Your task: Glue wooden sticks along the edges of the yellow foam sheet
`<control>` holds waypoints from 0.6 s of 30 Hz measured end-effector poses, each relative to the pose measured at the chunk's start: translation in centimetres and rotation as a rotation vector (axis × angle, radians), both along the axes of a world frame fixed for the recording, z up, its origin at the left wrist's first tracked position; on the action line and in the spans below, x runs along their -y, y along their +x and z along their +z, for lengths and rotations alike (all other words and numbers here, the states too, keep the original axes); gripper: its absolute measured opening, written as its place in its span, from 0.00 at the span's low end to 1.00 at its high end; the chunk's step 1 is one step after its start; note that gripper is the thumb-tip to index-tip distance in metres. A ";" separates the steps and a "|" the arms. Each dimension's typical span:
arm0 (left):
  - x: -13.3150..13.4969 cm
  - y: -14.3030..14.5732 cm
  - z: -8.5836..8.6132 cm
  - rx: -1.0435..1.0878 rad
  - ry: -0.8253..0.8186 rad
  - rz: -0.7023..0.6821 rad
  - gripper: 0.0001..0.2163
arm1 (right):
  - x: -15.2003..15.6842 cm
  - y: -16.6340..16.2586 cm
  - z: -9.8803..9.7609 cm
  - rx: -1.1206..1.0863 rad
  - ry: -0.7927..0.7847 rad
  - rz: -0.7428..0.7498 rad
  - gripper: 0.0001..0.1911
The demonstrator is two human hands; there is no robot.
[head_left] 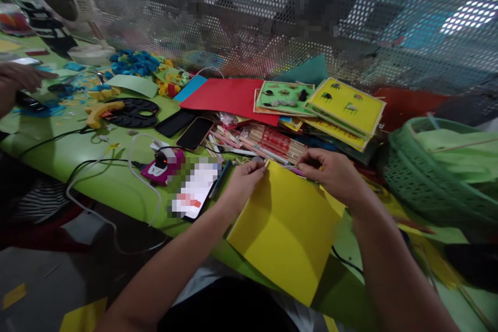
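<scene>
A square yellow sheet (286, 228) lies on the green table (109, 179) in front of me, its near corner hanging over the edge. My left hand (245, 180) pinches a thin wooden stick (284, 166) at the sheet's far left corner. My right hand (330, 171) is closed on the same stick along the sheet's far edge. A pile of wooden sticks (268, 142) lies just beyond both hands.
Two dark phones (194, 133) and a lit phone (196, 189) lie left of the sheet, with a pink charger (160, 165) and cables. Picture boards (344, 104), red paper (229, 96), a green basket (436, 176) and a glue gun (99, 111) are around. Another person's hand (17, 80) is far left.
</scene>
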State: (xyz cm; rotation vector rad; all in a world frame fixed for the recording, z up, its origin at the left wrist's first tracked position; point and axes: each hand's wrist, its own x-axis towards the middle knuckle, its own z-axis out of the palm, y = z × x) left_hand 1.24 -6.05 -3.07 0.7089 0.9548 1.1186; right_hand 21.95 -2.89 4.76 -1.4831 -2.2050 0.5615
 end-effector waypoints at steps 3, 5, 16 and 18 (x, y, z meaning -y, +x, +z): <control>-0.1 0.0 -0.1 0.004 -0.002 0.003 0.07 | 0.0 0.2 0.2 0.007 -0.004 0.015 0.09; -0.1 -0.1 -0.1 0.006 -0.006 0.003 0.08 | 0.0 0.4 0.2 0.016 -0.005 0.016 0.09; 0.0 -0.2 0.2 0.037 -0.006 0.035 0.10 | 0.0 0.8 0.7 0.001 -0.021 -0.015 0.08; -0.1 -0.1 0.2 0.048 0.001 0.045 0.11 | -0.2 1.0 0.7 -0.040 -0.063 -0.020 0.10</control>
